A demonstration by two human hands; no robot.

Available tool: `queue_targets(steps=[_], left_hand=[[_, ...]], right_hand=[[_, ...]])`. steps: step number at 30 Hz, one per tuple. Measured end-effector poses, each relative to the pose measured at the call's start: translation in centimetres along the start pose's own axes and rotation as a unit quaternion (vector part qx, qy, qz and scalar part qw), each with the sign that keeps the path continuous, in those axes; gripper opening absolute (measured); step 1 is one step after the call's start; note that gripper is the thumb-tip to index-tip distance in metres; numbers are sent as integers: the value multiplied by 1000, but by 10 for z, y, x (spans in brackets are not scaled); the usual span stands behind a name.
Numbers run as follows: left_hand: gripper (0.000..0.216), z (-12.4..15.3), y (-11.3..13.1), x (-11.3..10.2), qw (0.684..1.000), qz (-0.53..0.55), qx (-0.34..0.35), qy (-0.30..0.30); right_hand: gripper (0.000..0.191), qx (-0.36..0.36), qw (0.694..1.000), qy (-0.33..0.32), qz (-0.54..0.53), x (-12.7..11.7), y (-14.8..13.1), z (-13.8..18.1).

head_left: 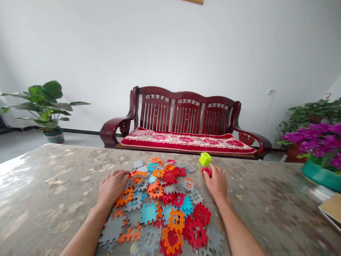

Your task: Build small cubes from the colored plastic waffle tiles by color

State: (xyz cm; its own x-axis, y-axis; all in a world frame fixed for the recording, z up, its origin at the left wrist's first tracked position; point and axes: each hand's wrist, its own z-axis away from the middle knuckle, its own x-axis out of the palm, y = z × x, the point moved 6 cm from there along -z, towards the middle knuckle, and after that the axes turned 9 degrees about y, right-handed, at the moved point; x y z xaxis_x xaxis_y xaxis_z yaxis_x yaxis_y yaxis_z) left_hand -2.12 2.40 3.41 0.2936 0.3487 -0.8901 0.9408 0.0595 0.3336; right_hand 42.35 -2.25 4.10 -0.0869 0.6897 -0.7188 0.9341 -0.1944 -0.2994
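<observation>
A pile of interlocking plastic building tiles (pixel 149 212) in red, orange, blue and grey lies spread over the table between my hands. Many have toothed edges, some have window-like openings. My left hand (pixel 113 185) rests palm down at the pile's left edge, fingers loosely bent and apart, fingertips by orange and red tiles. My right hand (pixel 217 182) is right of the pile, thumb and fingers closed around a small red toothed piece (pixel 207 172); its full shape is partly hidden. Just beyond it sits a yellow-green knobbly cube (pixel 205 159), close to my right fingertips.
The table (pixel 61 199) has a glossy patterned cover. Behind it stands a dark red wooden bench (pixel 186 96) with a red floral cushion (pixel 183 141). Purple flowers in a teal pot (pixel 319 177) and a box (pixel 331 209) are at right; a potted plant (pixel 53 135) stands left.
</observation>
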Motion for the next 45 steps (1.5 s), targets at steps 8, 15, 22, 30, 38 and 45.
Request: queue_targets(steps=[8, 15, 22, 30, 38, 45], left_hand=[[46, 1, 1, -1, 1000, 2, 6, 4], [44, 2, 1, -2, 1000, 18, 2, 19], [44, 2, 1, -1, 1000, 14, 3, 21], [43, 2, 0, 1, 1000, 15, -4, 20], [43, 1, 0, 1, 1000, 5, -1, 15], [43, 1, 0, 1, 1000, 12, 2, 19]], right_hand=[[31, -90, 976, -51, -194, 4, -42, 15], [40, -129, 953, -130, -240, 18, -74, 23], [38, -140, 958, -144, -202, 19, -87, 27], [41, -169, 952, -154, -204, 15, -95, 28], [49, -263, 933, -163, -185, 12, -106, 34], [50, -268, 931, -191, -157, 21, -104, 38]])
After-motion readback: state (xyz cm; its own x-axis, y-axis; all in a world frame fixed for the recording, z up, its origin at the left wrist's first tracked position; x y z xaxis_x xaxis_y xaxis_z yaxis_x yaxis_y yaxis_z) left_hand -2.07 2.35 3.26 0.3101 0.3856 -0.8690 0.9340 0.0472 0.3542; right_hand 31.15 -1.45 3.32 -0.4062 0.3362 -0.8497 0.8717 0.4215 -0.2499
